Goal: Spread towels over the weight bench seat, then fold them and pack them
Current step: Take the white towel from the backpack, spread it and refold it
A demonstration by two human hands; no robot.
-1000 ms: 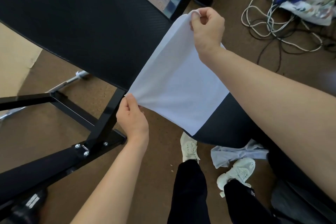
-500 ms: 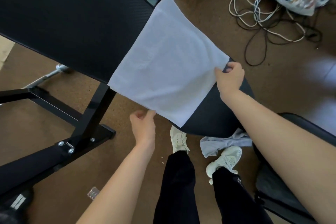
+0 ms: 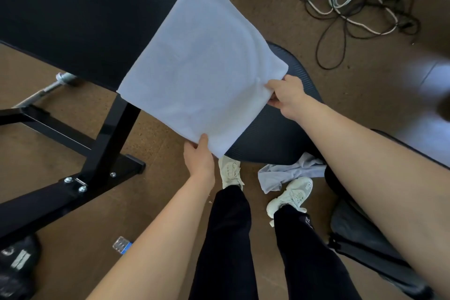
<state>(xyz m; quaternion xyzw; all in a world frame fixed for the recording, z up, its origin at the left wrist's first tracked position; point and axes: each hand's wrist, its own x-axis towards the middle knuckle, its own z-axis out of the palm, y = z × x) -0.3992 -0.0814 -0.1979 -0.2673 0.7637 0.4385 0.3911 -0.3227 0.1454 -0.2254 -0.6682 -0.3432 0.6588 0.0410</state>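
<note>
A: What was changed?
B: The white towel (image 3: 202,61) was held up a second ago. Now it is laid flat on the bench seat (image 3: 272,134).
A: How is it held?
B: One near corner is pinched by the left hand (image 3: 198,158), the other by the right hand (image 3: 285,95). Folding can likely be started next.
</note>
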